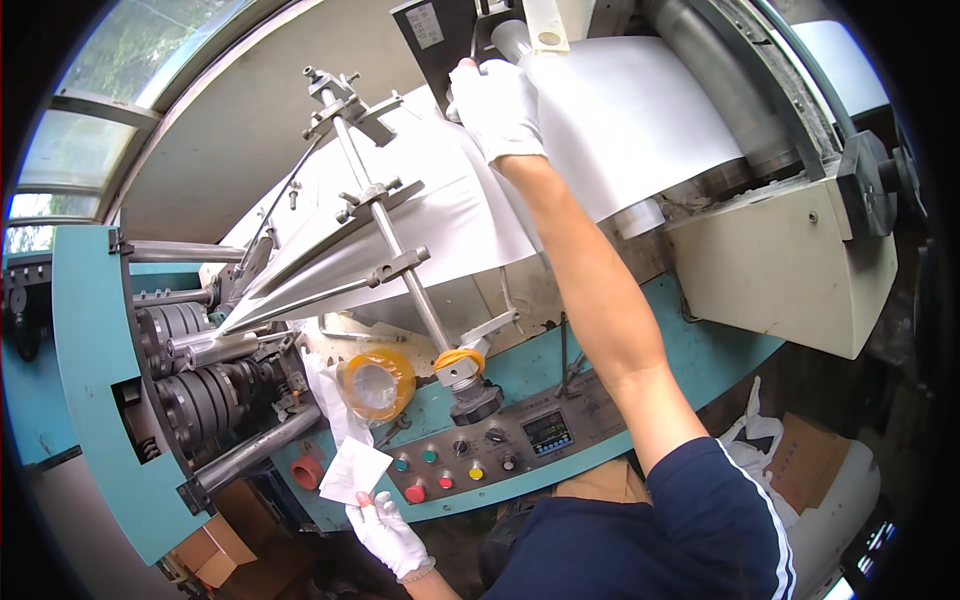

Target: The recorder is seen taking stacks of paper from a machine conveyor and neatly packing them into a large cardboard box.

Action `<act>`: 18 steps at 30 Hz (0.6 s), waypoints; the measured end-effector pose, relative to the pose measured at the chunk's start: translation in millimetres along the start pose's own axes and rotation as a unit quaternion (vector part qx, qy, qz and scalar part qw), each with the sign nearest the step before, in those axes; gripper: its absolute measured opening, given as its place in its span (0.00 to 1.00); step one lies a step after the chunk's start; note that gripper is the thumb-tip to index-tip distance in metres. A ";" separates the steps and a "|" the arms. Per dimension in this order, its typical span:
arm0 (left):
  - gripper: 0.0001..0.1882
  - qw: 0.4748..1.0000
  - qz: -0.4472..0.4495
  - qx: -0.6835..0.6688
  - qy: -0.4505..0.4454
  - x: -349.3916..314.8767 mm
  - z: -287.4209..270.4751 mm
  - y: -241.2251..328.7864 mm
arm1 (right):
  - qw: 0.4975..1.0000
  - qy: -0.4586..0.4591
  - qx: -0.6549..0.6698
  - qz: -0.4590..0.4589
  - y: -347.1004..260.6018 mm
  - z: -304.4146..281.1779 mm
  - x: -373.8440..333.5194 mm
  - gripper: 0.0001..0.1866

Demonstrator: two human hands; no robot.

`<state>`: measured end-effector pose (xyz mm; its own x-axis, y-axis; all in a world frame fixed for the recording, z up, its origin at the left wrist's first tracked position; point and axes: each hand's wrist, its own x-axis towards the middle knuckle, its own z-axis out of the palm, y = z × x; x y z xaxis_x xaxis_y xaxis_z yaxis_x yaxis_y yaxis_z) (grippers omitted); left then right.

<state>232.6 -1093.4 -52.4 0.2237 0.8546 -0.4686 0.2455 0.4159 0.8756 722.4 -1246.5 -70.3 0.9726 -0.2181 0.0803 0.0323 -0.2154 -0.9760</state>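
Observation:
My left hand (388,537), in a white glove with a bare fingertip showing, pinches a small square of white paper (356,470) at the front of the machine. My right arm stretches forward across the machine. At its end, my right hand (497,108), also white-gloved, is closed beside a dark upright plate (420,45) and the white paper web (640,120). A thin metal rod rises by its fingertips; what lies inside the fingers is hidden.
A metal bar with clamps (385,220) crosses above the folded web. A roll of yellow tape (378,385) sits by the control panel (545,432) with coloured buttons. Black ribbed rollers (190,405) stand at left, a large steel roller (715,80) at far right.

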 end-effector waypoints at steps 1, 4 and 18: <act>0.18 1.000 0.000 0.001 0.003 -0.9 1.0 0.7 | 1.000 0.000 0.000 0.000 2.4 0.8 1.7 0.20; 0.18 1.000 0.005 0.003 0.002 -1.1 1.6 1.1 | 0.999 0.009 -0.017 -0.031 6.3 2.2 4.1 0.19; 0.19 1.000 0.008 0.007 -0.005 -4.0 2.1 3.2 | 1.000 -0.020 0.009 0.023 -1.9 2.3 3.5 0.19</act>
<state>234.5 -1096.1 -47.9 0.2365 0.8586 -0.4549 0.2543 0.3972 0.8818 726.2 -1244.7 -68.7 0.9814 -0.1898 0.0281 -0.0084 -0.1890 -0.9819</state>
